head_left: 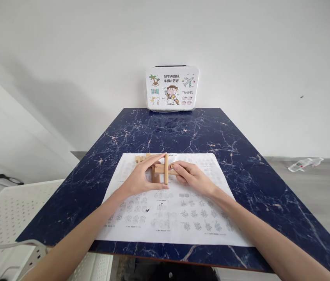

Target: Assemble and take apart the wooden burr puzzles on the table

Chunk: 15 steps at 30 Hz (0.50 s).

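Observation:
Both hands meet over a white printed sheet (141, 230) on the table. My left hand (141, 176) grips a wooden puzzle frame (166, 168), its thumb and fingers at the two ends of an upright bar. My right hand (190, 176) pinches the end of a wooden puzzle piece (162, 169) that passes behind the upright bar into the frame. Part of that piece is hidden by the fingers and the bar. Behind my left hand, several loose wooden blocks (141, 158) lie at the sheet's far left edge.
A dark blue marble-patterned table (188, 136) reaches to the wall. At its far edge stands a white cartoon-printed case (172, 89). To the left is a white perforated surface (13, 210) with a power strip (36, 255). A plastic bottle (304, 164) lies on the floor at right.

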{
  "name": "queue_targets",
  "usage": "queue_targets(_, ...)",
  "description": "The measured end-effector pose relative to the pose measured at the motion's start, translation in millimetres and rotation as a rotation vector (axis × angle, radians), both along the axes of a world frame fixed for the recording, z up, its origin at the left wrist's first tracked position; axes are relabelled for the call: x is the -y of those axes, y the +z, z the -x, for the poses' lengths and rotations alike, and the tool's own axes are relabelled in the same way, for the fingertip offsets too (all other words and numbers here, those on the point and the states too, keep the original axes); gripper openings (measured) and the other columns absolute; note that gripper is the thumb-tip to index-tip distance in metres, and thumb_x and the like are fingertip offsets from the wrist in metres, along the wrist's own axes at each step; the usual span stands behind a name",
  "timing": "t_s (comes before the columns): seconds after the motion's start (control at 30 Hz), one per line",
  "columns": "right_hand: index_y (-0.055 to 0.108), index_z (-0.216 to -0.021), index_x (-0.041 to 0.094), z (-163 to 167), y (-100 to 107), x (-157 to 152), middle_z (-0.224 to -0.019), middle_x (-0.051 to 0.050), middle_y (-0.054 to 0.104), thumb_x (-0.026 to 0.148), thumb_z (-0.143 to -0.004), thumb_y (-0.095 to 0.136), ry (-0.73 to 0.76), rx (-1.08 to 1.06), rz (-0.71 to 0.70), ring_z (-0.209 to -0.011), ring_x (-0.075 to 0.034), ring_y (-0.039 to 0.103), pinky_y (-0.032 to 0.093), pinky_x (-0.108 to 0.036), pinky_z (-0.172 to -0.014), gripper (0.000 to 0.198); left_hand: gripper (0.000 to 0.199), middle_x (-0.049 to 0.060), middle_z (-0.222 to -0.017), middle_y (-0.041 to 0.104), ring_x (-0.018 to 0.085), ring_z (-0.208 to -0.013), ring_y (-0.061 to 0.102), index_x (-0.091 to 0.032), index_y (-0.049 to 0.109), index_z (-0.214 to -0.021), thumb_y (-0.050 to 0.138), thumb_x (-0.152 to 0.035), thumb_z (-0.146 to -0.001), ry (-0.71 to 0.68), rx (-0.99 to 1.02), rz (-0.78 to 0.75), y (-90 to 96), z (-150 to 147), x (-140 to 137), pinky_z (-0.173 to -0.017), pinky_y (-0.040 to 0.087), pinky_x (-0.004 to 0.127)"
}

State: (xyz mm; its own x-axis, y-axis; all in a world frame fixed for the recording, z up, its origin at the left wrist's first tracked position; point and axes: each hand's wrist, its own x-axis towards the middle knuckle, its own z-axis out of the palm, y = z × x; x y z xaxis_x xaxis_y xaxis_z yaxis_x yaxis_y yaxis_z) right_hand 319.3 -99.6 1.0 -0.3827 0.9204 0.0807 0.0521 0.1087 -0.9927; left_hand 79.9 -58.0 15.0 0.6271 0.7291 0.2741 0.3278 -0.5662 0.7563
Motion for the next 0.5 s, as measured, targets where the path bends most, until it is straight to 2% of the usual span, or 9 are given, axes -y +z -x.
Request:
queue_targets(0.07, 0.065, -0.107, 0.020, 1.1, 1.3, 0.3, -0.060, 0.006, 0.040, 0.061, -0.105, 0.046, -0.022, 0.027, -0.021, -0.052, -0.012, 0.030, 0.026, -0.030, -0.053, 0.045, 0.095, 0.013, -0.158, 0.046, 0.033, -0.132, 0.057, -0.035, 0.047, -0.153, 0.093, -0.047, -0.071, 0.015, 0.065, 0.020, 0.8, -1.3, 0.4, -0.109, 0.051, 0.051)
queue_targets(0.1, 0.065, -0.105, 0.020, 1.8, 1.5, 0.5, -0.061, 0.006, 0.042, 0.061, -0.105, 0.046, -0.034, 0.035, -0.030, -0.052, -0.012, 0.031, 0.027, -0.030, -0.054, 0.045, 0.083, 0.013, -0.150, 0.051, 0.030, -0.126, 0.060, -0.033, 0.050, -0.148, 0.089, -0.048, -0.076, 0.046, 0.110, 0.036, 1.4, -2.2, 0.7, -0.104, 0.053, 0.046)
queue_targets(0.17, 0.064, -0.104, 0.020, 3.5, 0.9, 0.7, -0.061, 0.005, 0.044, 0.060, -0.105, 0.046, -0.060, 0.034, -0.046, -0.053, -0.012, 0.032, 0.028, -0.030, -0.054, 0.044, 0.049, 0.009, -0.119, 0.064, 0.021, -0.102, 0.066, -0.025, 0.058, -0.129, 0.075, -0.050, -0.091, 0.125, 0.195, 0.097, 2.6, -3.9, 1.4, -0.090, 0.056, 0.037)
queue_targets(0.2, 0.063, -0.105, 0.020, 4.4, 0.2, 0.9, -0.061, 0.005, 0.045, 0.060, -0.105, 0.046, -0.075, 0.030, -0.055, -0.053, -0.012, 0.033, 0.029, -0.030, -0.054, 0.044, 0.035, 0.005, -0.101, 0.065, 0.018, -0.088, 0.065, -0.023, 0.059, -0.118, 0.066, -0.050, -0.098, 0.147, 0.215, 0.141, 3.2, -4.7, 1.9, -0.081, 0.055, 0.032)
queue_targets(0.23, 0.063, -0.106, 0.020, 5.3, -0.4, 1.1, -0.061, 0.005, 0.045, 0.060, -0.105, 0.046, -0.088, 0.025, -0.063, -0.053, -0.013, 0.034, 0.029, -0.030, -0.054, 0.044, 0.030, 0.001, -0.087, 0.062, 0.015, -0.075, 0.062, -0.021, 0.058, -0.109, 0.059, -0.051, -0.102, 0.148, 0.215, 0.185, 3.9, -5.5, 2.7, -0.072, 0.053, 0.029)
queue_targets(0.3, 0.063, -0.109, 0.019, 6.9, -1.4, 1.8, -0.062, 0.005, 0.046, 0.059, -0.105, 0.047, -0.092, 0.013, -0.076, -0.053, -0.012, 0.035, 0.031, -0.030, -0.054, 0.043, 0.034, -0.002, -0.071, 0.055, 0.012, -0.061, 0.053, -0.020, 0.057, -0.093, 0.054, -0.052, -0.104, 0.108, 0.172, 0.257, 5.5, -6.9, 4.7, -0.061, 0.046, 0.026)
queue_targets(0.37, 0.063, -0.114, 0.019, 8.2, -1.4, 2.5, -0.062, 0.005, 0.049, 0.058, -0.105, 0.047, -0.052, -0.015, -0.066, -0.053, -0.012, 0.038, 0.032, -0.030, -0.054, 0.043, 0.040, -0.002, -0.065, 0.053, 0.011, -0.057, 0.050, -0.019, 0.056, -0.083, 0.053, -0.053, -0.104, 0.064, 0.130, 0.314, 7.6, -8.5, 6.9, -0.057, 0.042, 0.025)
queue_targets(0.5, 0.057, -0.133, 0.020, 9.3, -0.2, 3.6, -0.079, -0.001, 0.065, 0.056, -0.106, 0.045, 0.029, -0.084, -0.034, -0.056, -0.013, 0.049, 0.041, -0.031, -0.055, 0.046, 0.044, -0.001, -0.065, 0.054, 0.011, -0.053, 0.048, -0.020, 0.056, -0.080, 0.051, -0.055, -0.105, 0.086, 0.260, 0.385, 11.4, -10.7, 6.5, -0.052, 0.040, 0.025)
